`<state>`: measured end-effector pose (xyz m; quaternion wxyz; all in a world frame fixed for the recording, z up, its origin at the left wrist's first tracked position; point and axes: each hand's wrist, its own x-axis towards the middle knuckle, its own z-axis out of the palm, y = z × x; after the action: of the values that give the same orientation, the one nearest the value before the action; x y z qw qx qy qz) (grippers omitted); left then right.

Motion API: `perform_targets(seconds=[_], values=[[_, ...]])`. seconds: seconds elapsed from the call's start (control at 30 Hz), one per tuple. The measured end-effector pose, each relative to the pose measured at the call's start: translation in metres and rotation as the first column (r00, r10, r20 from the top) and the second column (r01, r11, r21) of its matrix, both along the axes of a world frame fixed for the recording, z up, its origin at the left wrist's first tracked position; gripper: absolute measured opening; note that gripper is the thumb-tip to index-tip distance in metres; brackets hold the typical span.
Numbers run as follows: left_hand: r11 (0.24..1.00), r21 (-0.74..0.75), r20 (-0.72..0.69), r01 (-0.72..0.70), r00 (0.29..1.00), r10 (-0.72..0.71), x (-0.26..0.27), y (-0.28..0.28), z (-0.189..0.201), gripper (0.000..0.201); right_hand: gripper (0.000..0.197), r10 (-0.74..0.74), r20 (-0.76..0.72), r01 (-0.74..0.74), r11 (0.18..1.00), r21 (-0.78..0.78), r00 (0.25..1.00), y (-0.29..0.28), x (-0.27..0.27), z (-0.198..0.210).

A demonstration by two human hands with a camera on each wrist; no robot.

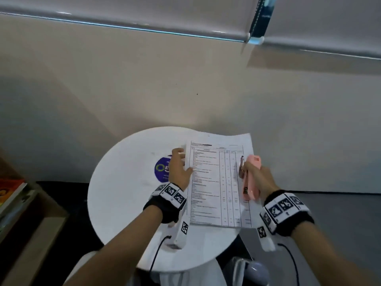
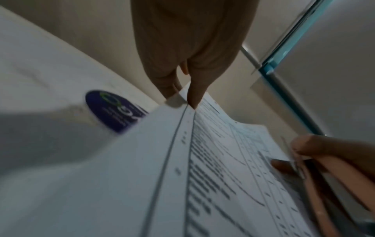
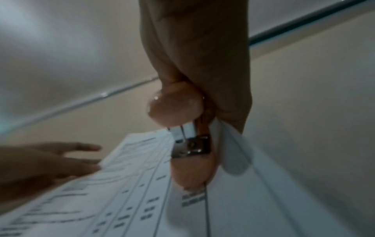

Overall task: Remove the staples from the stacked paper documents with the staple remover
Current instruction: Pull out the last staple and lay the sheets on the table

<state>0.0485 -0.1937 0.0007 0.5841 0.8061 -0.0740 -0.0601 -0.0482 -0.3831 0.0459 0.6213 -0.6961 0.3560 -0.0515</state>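
A stack of printed paper documents (image 1: 208, 182) lies on a round white table (image 1: 123, 203), its right part reaching past the table's rim. My left hand (image 1: 179, 166) rests on the stack's left edge with straight fingers; in the left wrist view a fingertip (image 2: 192, 102) presses the paper (image 2: 162, 176). My right hand (image 1: 257, 178) grips a pink staple remover (image 1: 249, 190) over the stack's right margin, metal end (image 1: 241, 166) pointing away from me. In the right wrist view the tool (image 3: 174, 105) shows its metal jaw (image 3: 190, 144) just above the sheet (image 3: 121, 200), whose right edge curls up against the hand.
A round blue sticker (image 1: 161, 169) is on the table, partly under my left hand. A beige wall stands close behind the table. A brown box or shelf (image 1: 31, 223) is at the left. Cables hang from both wrist cameras, and a pale rounded object (image 1: 253, 273) sits below the table's near rim.
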Motion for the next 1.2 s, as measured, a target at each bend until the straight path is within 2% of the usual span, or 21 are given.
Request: perform_targets(seconds=[0.03,0.1,0.17,0.3,0.33,0.43,0.5,0.57,0.63,0.67,0.73,0.8,0.83,0.9,0.93,1.03,1.2], values=[[0.995,0.095,-0.022,0.01,1.0,-0.008,0.003,-0.008,-0.011,0.061,0.013,-0.018,-0.045,0.017,1.0,-0.021,0.999,-0.011,0.01,-0.011],[0.93,0.368,-0.107,0.017,0.994,0.024,0.001,-0.015,-0.022,0.081,0.014,-0.016,-0.138,0.005,0.997,-0.078,0.99,-0.024,0.021,-0.028],[0.859,0.512,-0.136,0.014,0.989,0.064,-0.001,-0.021,-0.027,0.092,0.022,0.002,-0.171,-0.01,0.999,-0.047,0.985,-0.028,0.029,-0.04],[0.801,0.598,-0.144,0.033,0.987,0.067,0.0,-0.031,-0.029,0.094,0.02,-0.016,-0.165,0.027,0.997,0.066,0.986,-0.011,0.039,-0.051],[0.792,0.608,-0.178,0.052,0.981,0.073,0.002,-0.029,-0.028,0.097,0.029,-0.027,-0.196,0.032,0.999,0.021,0.98,0.0,0.042,-0.052],[0.757,0.652,-0.228,0.04,0.963,0.146,0.009,-0.004,-0.023,0.101,0.075,-0.021,-0.264,-0.02,0.988,-0.15,0.964,0.033,0.055,-0.062],[0.759,0.65,-0.206,-0.026,0.956,0.21,0.013,0.028,-0.021,0.094,0.077,0.033,-0.261,-0.07,0.988,-0.134,0.965,0.069,0.058,-0.062],[0.774,0.628,-0.178,-0.087,0.951,0.251,0.019,0.068,-0.019,0.092,0.079,0.075,-0.198,-0.088,0.995,-0.053,0.977,0.106,0.063,-0.059],[0.779,0.612,-0.153,-0.137,0.945,0.287,0.026,0.111,-0.019,0.094,0.083,0.12,-0.155,-0.106,0.99,0.098,0.981,0.134,0.066,-0.059],[0.777,0.611,-0.14,-0.152,0.945,0.295,0.028,0.128,-0.02,0.094,0.078,0.161,-0.127,-0.14,0.978,0.157,0.979,0.145,0.068,-0.056],[0.768,0.619,-0.124,-0.161,0.946,0.299,0.03,0.153,-0.022,0.088,0.066,0.207,-0.108,-0.188,0.968,0.165,0.972,0.154,0.073,-0.057],[0.77,0.618,-0.108,-0.159,0.953,0.284,0.03,0.162,-0.023,0.086,0.069,0.18,-0.119,-0.172,0.982,0.073,0.976,0.151,0.073,-0.053],[0.771,0.617,-0.102,-0.156,0.956,0.275,0.029,0.162,-0.023,0.087,0.063,0.155,-0.118,-0.154,0.988,0.019,0.981,0.144,0.073,-0.047],[0.771,0.616,-0.096,-0.161,0.956,0.277,0.027,0.159,-0.024,0.089,0.035,0.11,-0.145,-0.121,0.99,-0.071,0.983,0.127,0.072,-0.037],[0.773,0.612,-0.094,-0.167,0.955,0.281,0.025,0.158,-0.025,0.089,0.028,0.091,-0.19,-0.115,0.986,-0.122,0.978,0.117,0.07,-0.034],[0.792,0.587,-0.084,-0.168,0.961,0.265,0.024,0.159,-0.027,0.089,0.027,0.058,-0.308,-0.135,0.963,-0.235,0.95,0.093,0.07,-0.04],[0.789,0.591,-0.021,-0.168,0.974,0.224,0.01,0.186,-0.022,0.068,0.028,0.06,-0.333,-0.169,0.936,-0.31,0.941,0.096,0.069,-0.055]])
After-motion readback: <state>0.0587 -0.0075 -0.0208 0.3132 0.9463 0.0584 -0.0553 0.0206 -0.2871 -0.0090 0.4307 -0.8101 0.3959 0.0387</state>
